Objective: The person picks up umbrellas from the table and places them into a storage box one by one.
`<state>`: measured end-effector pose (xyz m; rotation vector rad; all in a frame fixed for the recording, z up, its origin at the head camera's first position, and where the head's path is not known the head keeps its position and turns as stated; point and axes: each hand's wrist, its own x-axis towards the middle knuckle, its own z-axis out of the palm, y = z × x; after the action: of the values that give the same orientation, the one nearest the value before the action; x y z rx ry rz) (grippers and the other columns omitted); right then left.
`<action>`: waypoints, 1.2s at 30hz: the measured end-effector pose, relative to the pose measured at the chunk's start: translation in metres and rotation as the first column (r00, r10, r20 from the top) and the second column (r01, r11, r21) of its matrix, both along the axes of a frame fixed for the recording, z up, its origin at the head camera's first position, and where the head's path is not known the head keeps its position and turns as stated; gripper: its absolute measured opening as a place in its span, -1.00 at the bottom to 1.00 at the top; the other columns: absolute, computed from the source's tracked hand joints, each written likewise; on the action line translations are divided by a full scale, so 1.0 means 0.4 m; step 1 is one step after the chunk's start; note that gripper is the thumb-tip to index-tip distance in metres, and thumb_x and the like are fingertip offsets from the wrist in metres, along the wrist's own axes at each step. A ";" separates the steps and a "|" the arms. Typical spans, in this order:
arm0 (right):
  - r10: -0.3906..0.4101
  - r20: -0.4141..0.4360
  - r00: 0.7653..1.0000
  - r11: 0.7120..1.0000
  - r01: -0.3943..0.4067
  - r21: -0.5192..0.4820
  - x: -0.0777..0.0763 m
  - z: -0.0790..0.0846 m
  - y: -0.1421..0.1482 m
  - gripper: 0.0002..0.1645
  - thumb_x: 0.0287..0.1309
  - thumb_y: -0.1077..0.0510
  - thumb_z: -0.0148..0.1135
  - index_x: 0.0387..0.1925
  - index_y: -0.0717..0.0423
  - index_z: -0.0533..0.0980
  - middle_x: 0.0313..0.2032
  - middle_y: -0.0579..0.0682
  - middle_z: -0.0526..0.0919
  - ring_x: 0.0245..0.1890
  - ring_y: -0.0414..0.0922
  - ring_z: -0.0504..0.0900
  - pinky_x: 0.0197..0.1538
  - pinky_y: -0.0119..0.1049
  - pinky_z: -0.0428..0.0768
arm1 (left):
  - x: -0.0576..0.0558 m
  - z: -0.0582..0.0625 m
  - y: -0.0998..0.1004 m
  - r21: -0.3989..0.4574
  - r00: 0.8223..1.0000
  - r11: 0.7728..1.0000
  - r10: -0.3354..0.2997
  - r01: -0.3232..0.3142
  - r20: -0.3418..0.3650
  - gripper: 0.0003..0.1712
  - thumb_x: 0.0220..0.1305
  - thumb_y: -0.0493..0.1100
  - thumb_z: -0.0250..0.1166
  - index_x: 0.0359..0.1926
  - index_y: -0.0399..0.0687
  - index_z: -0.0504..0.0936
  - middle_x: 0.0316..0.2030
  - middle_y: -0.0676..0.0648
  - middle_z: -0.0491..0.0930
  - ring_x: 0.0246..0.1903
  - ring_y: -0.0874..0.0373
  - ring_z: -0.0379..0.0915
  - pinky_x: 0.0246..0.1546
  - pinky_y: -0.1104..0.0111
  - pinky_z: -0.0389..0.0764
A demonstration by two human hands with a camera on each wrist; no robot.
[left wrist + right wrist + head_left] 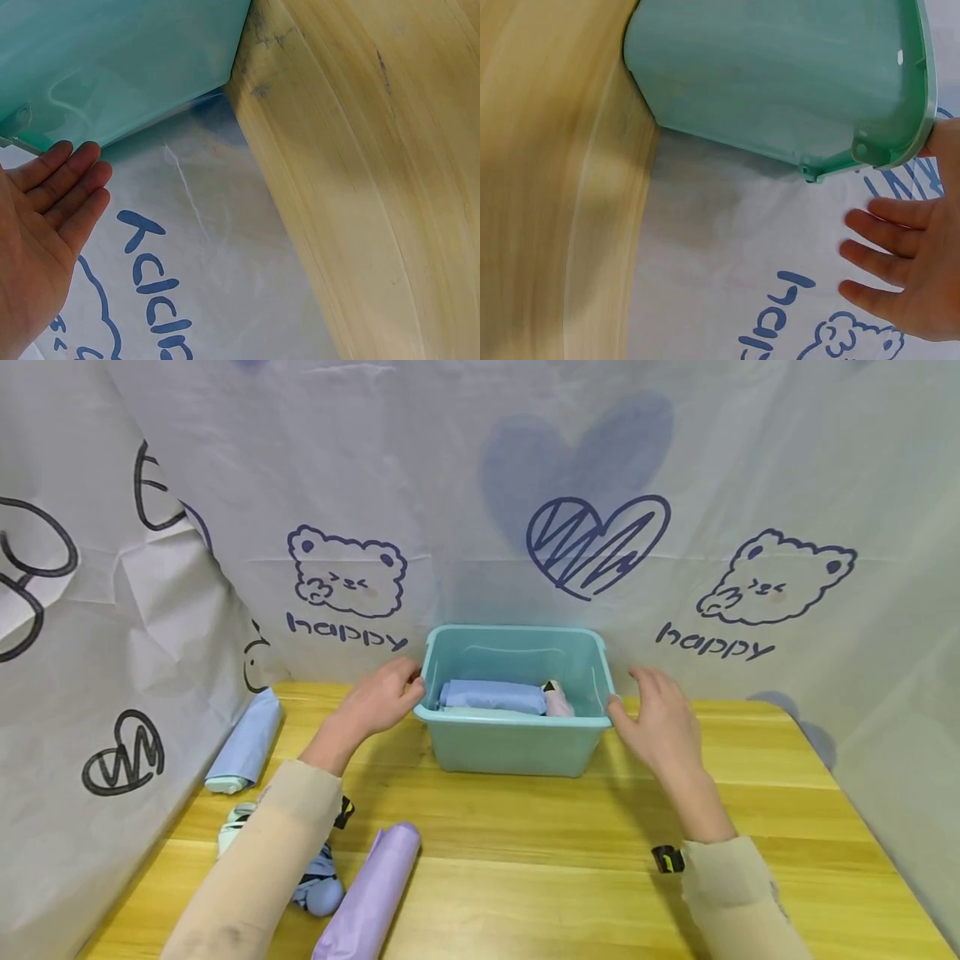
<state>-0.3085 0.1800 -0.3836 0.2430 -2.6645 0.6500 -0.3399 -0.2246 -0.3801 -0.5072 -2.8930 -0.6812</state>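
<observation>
A teal plastic bin (510, 747) stands on the wooden table against the sheet. Inside it lie a rolled blue cloth bundle (495, 695) and a smaller pale pink bundle (557, 700) with a black mark. My left hand (384, 695) is at the bin's left rim, thumb beside the edge. In the left wrist view its fingers (71, 184) extend straight along the outside wall. On the other side, my right hand (662, 722) has its thumb at the right rim. Its other fingers (881, 259) are spread straight, apart from the bin wall.
A blue roll with a mint end (247, 743), resembling a folded umbrella, lies at the table's left edge. Nearer are a blue bundle with a rounded end (321, 892), partly behind the left sleeve, and a long purple roll (375, 893). Printed white sheets (465, 460) enclose the table.
</observation>
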 end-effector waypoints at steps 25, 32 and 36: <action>0.131 0.073 0.989 0.989 -0.135 0.065 -0.012 0.026 -0.007 -0.43 0.54 -0.05 -0.18 0.02 0.33 0.58 -0.01 0.26 0.63 0.03 0.26 0.55 0.12 0.22 0.54 | -0.006 0.043 -0.024 -0.020 0.997 0.998 -0.055 0.054 -0.055 -0.54 0.48 -0.04 -0.04 0.10 -0.30 0.54 0.03 -0.22 0.57 0.01 -0.11 0.50 0.08 -0.02 0.57; 0.117 0.117 0.986 0.989 -0.126 0.073 -0.012 0.009 0.002 -0.45 0.54 -0.04 -0.14 0.07 0.32 0.57 0.05 0.27 0.63 0.08 0.28 0.54 0.15 0.24 0.53 | 0.049 0.043 -0.002 -0.058 0.990 0.997 0.048 -0.056 -0.129 -0.43 0.58 0.12 -0.05 0.23 -0.24 0.51 0.15 -0.22 0.56 0.14 -0.15 0.51 0.10 -0.06 0.58; 0.119 0.132 0.984 0.989 -0.130 0.074 -0.009 0.003 0.007 -0.43 0.56 -0.04 -0.15 0.13 0.35 0.56 0.07 0.29 0.61 0.10 0.29 0.53 0.17 0.26 0.52 | 0.108 0.042 0.004 -0.021 0.972 0.998 0.059 -0.066 -0.229 -0.48 0.55 0.04 0.03 0.25 -0.28 0.49 0.15 -0.24 0.55 0.15 -0.17 0.49 0.09 -0.08 0.58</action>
<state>-0.3122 0.1826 -0.3823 0.4068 -2.8203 0.6134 -0.2968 -0.2228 -0.3635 -0.4622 -2.6935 -0.5350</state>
